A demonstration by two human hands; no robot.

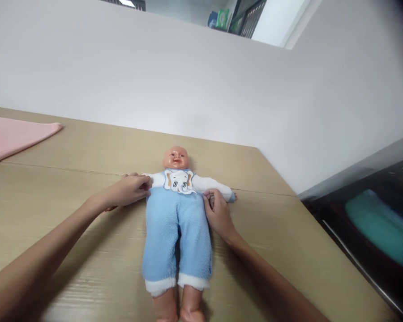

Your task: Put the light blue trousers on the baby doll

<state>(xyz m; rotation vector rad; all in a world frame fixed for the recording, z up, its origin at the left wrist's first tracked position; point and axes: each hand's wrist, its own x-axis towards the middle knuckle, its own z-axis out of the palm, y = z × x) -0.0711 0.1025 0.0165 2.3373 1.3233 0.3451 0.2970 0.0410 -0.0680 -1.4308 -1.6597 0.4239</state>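
Note:
A baby doll (176, 157) lies on its back on the wooden table, head toward the wall and bare feet toward me. It wears a fleecy outfit (177, 219) with blue legs, white cuffs and an elephant face on the chest. My left hand (129, 190) is closed with its fingertips on the cloth by the white sleeve, covering much of the doll's arm on that side. At the opposite side of the waist, my right hand (218, 212) pinches the outfit's edge between thumb and fingers. The other sleeve (213, 184) stretches out past it.
A pink cloth (16, 136) lies at the table's far left. The table (272, 250) meets a white wall (137, 76) at the back, and a seam runs across its top. Beyond the right edge is a dark area with a blurred teal item (379, 228).

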